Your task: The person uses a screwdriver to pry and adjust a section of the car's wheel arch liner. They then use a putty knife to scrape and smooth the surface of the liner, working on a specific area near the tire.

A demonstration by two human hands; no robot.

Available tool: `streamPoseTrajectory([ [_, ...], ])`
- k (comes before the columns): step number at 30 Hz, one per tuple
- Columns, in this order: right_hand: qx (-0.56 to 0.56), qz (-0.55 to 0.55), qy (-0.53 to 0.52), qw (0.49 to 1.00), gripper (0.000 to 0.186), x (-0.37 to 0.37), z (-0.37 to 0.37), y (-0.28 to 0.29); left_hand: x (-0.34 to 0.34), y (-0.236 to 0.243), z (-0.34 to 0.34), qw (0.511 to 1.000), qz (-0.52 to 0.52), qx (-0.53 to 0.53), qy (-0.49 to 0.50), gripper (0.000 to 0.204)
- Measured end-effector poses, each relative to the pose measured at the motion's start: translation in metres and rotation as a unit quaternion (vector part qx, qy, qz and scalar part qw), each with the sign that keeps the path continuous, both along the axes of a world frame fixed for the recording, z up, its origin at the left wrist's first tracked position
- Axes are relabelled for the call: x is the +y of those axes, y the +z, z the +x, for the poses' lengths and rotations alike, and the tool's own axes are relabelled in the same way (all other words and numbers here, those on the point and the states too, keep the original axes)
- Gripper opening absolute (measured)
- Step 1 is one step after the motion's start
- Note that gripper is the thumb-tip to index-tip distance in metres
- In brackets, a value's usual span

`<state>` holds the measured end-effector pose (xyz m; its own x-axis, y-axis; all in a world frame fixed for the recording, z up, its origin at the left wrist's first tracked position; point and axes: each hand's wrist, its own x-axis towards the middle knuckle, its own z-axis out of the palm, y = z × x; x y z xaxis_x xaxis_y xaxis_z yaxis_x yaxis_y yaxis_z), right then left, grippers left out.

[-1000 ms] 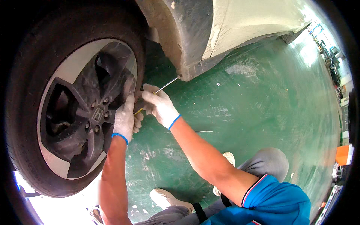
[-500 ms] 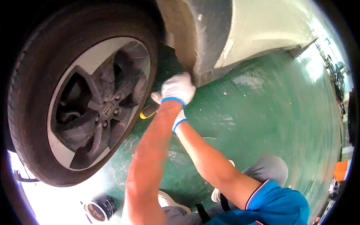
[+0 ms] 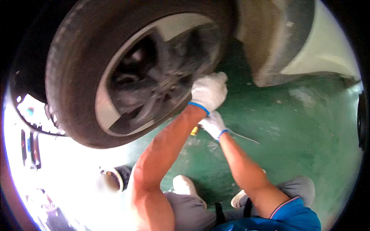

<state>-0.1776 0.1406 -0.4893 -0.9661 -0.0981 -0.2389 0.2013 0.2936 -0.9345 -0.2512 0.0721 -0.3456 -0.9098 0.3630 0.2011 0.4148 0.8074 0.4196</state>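
My left hand (image 3: 210, 92), in a white knit glove with a blue cuff, is closed beside the lower right edge of the car wheel (image 3: 105, 109). Its fingertips are turned away, so anything in them is hidden. Just below it, my right hand (image 3: 213, 125), gloved alike, is closed around a tool with a yellow handle end (image 3: 194, 131) sticking out on the left. The rest of that tool is covered by the glove. A thin pale rod or wire (image 3: 243, 136) runs rightward from beside the right hand; whether it belongs to the tool I cannot tell.
The car's pale body panel with a dark lower edge (image 3: 298, 36) hangs at the upper right. A dark round can (image 3: 122, 175) stands on the floor at the lower left. My shoes (image 3: 184, 185) are on the green floor (image 3: 293, 134).
My view has swung, so the wheel sits farther right and higher. The right hand has come out from behind the left and is lower; the left hand is nearer the wheel's rim.
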Motion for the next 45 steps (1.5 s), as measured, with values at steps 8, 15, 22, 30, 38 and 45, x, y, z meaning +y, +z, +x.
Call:
streamPoseTrajectory([
  [8,-0.185,-0.045,0.019,0.981,0.015,-0.001,0.032,-0.049,-0.218,-0.029,0.231,0.984,0.035,-0.064,0.160,0.022],
  [15,-0.121,0.191,0.199,0.954,0.035,-0.009,0.019,-0.038,-0.420,-0.086,0.347,0.842,-0.085,-0.156,0.510,0.021],
  [22,-0.100,0.377,0.413,0.823,0.036,-0.019,-0.015,-0.018,-0.354,-0.057,0.299,0.879,-0.208,-0.239,0.356,0.038],
  [30,-0.023,0.534,0.468,0.703,0.037,0.052,-0.029,0.035,-0.195,-0.058,0.198,0.981,0.044,-0.181,0.048,0.031],
  [38,-0.046,0.564,0.421,0.709,0.042,0.148,-0.002,0.095,-0.111,-0.048,0.146,0.983,0.148,-0.067,-0.090,0.033],
  [45,-0.128,0.586,0.411,0.687,0.041,0.205,0.036,0.062,-0.129,-0.073,0.157,0.980,0.044,-0.185,-0.055,0.035],
])
